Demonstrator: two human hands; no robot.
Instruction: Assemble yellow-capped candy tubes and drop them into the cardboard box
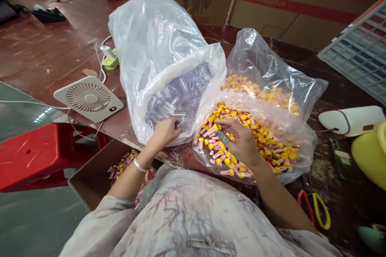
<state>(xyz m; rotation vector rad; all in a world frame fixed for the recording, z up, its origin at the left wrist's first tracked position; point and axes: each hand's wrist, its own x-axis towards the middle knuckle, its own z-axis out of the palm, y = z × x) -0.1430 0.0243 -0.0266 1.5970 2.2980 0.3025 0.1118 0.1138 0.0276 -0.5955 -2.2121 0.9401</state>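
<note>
At the near lip of a large white plastic bag [163, 28], my left hand [167, 131] has its fingers curled in. Whatever they may hold is hidden. Inside that bag lie many clear plastic tubes [181, 92]. My right hand [241, 140], with grey tape [223, 137] around a finger, is over a second, clear bag [304, 148]. Between its fingertips is a small pink piece with a yellow cap [216, 127]. Many similar yellow-capped pieces [229, 158] fill this bag beneath the hand.
A small white fan [89, 97] and a power strip [111, 59] stand left. Below them are a red stool [33, 152] and a cardboard box [87, 176] of wrapped pieces. Scissors [320, 211], a phone [342, 158] and a yellow container [372, 154] lie right; cartons [280, 8] stand behind.
</note>
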